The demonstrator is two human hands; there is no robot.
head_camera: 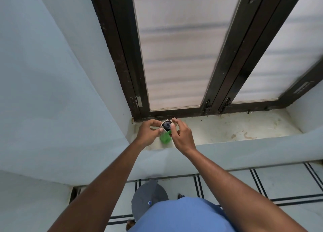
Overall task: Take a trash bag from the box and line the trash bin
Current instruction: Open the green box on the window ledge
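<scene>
A small white box with a green print [165,138] stands upright on the window sill [227,128], its top open. Inside the opening sits a dark roll of trash bags [167,125]. My left hand [149,131] grips the box's left side near the top. My right hand [180,135] holds its right side, thumb and forefinger pinching the top flap. The grey trash bin [148,199] stands on the floor below the sill, partly hidden by my blue shirt; its inside is not visible.
A dark-framed window with frosted panes [174,48] rises right behind the box. A pale wall [52,92] closes the left side. The stained sill runs off to the right. The tiled floor [262,188] with black lines lies below.
</scene>
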